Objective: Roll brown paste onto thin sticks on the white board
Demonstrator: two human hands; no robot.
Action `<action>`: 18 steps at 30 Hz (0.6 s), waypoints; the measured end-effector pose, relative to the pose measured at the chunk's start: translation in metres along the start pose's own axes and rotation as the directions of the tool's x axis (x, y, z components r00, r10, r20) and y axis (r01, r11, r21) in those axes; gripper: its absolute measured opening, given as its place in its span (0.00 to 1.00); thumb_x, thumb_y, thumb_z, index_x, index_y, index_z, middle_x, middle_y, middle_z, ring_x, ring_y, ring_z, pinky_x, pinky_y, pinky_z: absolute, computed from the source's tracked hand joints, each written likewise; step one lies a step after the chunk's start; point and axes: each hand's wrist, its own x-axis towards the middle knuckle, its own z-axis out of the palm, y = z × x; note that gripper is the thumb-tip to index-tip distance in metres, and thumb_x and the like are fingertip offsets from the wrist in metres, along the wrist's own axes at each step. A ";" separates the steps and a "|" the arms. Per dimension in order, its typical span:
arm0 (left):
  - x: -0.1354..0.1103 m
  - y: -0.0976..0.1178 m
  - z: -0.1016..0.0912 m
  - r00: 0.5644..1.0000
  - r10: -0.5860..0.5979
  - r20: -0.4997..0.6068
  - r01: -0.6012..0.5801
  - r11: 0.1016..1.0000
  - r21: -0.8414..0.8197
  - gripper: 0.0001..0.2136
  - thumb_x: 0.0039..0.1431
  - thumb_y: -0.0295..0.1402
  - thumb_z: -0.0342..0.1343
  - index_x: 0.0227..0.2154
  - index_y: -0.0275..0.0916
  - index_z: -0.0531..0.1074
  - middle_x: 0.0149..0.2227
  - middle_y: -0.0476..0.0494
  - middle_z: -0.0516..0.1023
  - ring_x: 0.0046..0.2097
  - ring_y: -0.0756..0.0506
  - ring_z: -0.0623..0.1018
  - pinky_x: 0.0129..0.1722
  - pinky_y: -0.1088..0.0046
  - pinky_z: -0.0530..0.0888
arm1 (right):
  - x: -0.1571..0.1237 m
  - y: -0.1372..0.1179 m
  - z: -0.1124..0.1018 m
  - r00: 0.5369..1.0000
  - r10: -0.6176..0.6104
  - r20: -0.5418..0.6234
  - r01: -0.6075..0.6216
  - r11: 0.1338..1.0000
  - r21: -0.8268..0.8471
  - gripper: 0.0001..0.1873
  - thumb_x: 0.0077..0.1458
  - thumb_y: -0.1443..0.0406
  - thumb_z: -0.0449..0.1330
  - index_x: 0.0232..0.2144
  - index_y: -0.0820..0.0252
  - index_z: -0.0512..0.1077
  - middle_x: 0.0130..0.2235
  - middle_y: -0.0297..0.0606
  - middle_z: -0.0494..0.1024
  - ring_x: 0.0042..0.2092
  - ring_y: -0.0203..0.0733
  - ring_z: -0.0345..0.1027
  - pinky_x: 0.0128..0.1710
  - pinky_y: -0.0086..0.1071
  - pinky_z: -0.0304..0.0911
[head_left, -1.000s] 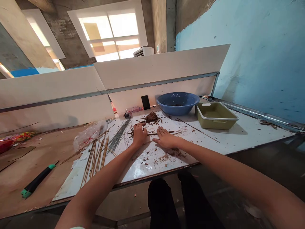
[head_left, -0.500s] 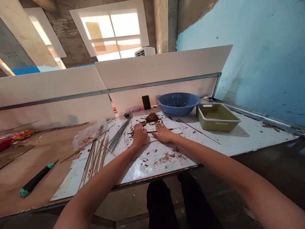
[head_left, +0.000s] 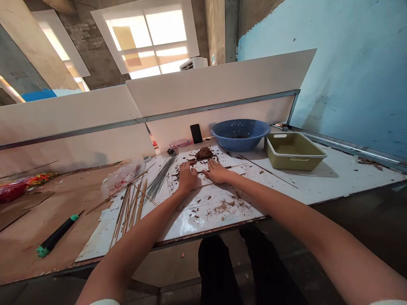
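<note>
My left hand (head_left: pixel 187 177) and my right hand (head_left: pixel 216 173) lie side by side, fingers flat and stretched out, on a white board (head_left: pixel 203 216). Both press on a thin stick (head_left: pixel 237 166) that runs out to the right from under my right hand. A lump of brown paste (head_left: pixel 204 153) sits just beyond the fingertips. Brown crumbs (head_left: pixel 226 206) are scattered on the board nearer to me.
A blue bowl (head_left: pixel 241 134) and an olive tray (head_left: pixel 294 151) stand at the back right. Thin grey sticks (head_left: pixel 160 173), bamboo sticks (head_left: pixel 130 205) and a plastic bag (head_left: pixel 122 176) lie to the left. A black-and-green tool (head_left: pixel 57 235) rests on the brown table. A phone (head_left: pixel 196 133) leans on the partition.
My right hand has slid away from me over the stick, from the near crumbs up beside my left hand. The view has shifted slightly.
</note>
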 end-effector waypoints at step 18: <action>-0.004 -0.003 0.002 1.000 -0.014 -0.026 0.014 1.000 -0.016 0.15 0.63 0.21 0.52 0.46 0.42 0.78 0.51 0.34 0.83 0.59 0.31 0.78 0.65 0.49 0.74 | -0.037 -0.028 0.019 0.998 -0.053 0.039 0.054 0.998 -0.028 0.58 0.74 0.35 0.34 0.84 0.77 0.42 0.85 0.60 0.39 0.86 0.64 0.27 0.83 0.58 0.33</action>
